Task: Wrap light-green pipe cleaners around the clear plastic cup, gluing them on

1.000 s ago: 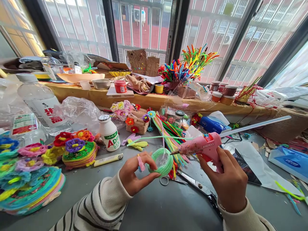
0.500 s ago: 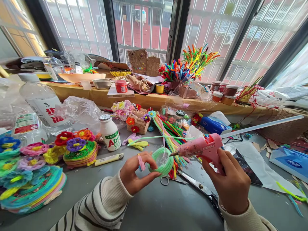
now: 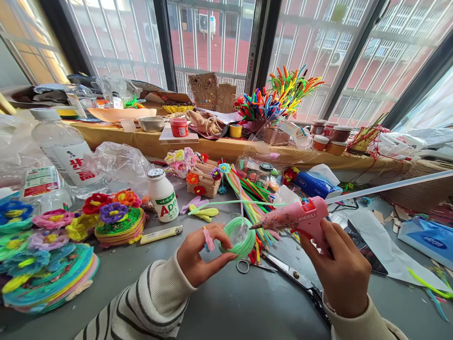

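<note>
My left hand (image 3: 205, 250) pinches a small round piece wound with light green pipe cleaner (image 3: 244, 245), clear plastic showing in its middle. From it, a loose green strand runs up and across to the left. My right hand (image 3: 339, 264) grips a pink hot glue gun (image 3: 300, 218) by its handle. The gun's metal tip is right beside the upper right rim of the green piece; whether they touch I cannot tell. A long translucent glue stick (image 3: 389, 186) sticks out of the gun's back. Below the green piece lie small scissors (image 3: 243, 266) and larger scissors (image 3: 292, 273).
At left stand pipe-cleaner flower pieces (image 3: 49, 278), a white bottle (image 3: 163, 196) and a large clear bottle (image 3: 67, 156). A lighter (image 3: 161, 234) lies near my left hand. Behind are a flower basket (image 3: 205, 183), a jar (image 3: 264, 174) and blue tissue packs (image 3: 314, 184).
Both hands keep nearly the same pose, the glue gun's tip still beside the green piece. The whole view has shifted very slightly.
</note>
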{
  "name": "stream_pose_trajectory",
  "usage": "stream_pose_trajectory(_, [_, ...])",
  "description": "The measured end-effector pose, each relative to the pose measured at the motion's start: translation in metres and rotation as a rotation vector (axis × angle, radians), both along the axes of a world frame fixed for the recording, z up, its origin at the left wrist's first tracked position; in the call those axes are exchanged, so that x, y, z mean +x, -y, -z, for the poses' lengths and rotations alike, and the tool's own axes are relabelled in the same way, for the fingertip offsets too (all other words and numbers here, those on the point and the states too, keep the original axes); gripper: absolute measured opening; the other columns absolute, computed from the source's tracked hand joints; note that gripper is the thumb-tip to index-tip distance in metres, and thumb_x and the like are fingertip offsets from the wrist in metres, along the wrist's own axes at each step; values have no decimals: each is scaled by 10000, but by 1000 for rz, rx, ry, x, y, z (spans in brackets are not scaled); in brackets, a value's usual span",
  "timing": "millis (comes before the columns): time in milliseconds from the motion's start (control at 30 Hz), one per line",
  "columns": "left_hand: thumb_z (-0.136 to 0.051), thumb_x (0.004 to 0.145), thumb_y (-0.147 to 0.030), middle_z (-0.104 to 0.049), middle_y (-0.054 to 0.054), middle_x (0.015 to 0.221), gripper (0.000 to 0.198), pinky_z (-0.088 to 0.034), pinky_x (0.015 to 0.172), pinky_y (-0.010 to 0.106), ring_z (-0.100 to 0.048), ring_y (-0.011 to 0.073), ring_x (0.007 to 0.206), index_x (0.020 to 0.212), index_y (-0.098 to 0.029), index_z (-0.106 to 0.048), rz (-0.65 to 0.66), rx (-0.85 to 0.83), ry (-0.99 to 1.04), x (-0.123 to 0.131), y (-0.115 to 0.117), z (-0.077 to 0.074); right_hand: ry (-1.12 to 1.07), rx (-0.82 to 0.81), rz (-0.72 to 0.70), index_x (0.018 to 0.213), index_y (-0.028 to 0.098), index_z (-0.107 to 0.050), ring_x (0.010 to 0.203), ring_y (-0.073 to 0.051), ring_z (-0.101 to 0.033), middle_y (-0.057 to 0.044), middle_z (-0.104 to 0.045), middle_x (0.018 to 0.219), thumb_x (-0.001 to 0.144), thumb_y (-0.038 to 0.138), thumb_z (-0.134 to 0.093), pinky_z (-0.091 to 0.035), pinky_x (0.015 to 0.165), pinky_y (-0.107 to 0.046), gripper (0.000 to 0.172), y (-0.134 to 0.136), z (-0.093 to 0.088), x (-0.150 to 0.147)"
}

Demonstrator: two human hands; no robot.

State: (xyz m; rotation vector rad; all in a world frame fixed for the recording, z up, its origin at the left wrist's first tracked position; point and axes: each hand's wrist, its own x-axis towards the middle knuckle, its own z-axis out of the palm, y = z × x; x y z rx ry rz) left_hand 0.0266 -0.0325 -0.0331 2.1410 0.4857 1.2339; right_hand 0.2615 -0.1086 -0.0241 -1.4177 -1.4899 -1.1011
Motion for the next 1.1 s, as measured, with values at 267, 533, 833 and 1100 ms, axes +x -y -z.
stream_pose_trajectory(267, [-612,684,-151,-585,-5,626,75,-422,885,400,-552,108,633,719,-169,-548,17,8,-11,0,0,0,4,17,24,924,110,-566,625,-173,-623,-86,-641,755,715,261,-632,-497,578,-250,266,-2,-1,0])
stream_pose_trajectory(533, [-618,679,-156,-591,2,626,73,-428,869,403,-546,114,629,721,-175,-562,33,-7,-12,0,1,-2,-7,-12,16,950,103,-563,649,-179,-621,-101,-639,780,711,260,-635,-492,595,-253,294,1,3,4])
stream_pose_trajectory(833, [-613,686,-188,-596,4,627,65,-429,879,408,-564,120,635,709,-174,-555,28,-16,-38,0,2,-3,-17,-4,12,1001,108,-562,671,-178,-626,-99,-644,803,726,253,-620,-495,605,-249,316,-3,5,5])
stream_pose_trajectory(1100, [-607,672,-163,-596,0,616,80,-441,873,424,-572,138,618,713,-207,-554,38,-41,-43,0,4,-6,-13,-13,12,1004,110,-565,658,-182,-631,-96,-650,786,746,266,-597,-496,601,-256,304,-3,5,6])
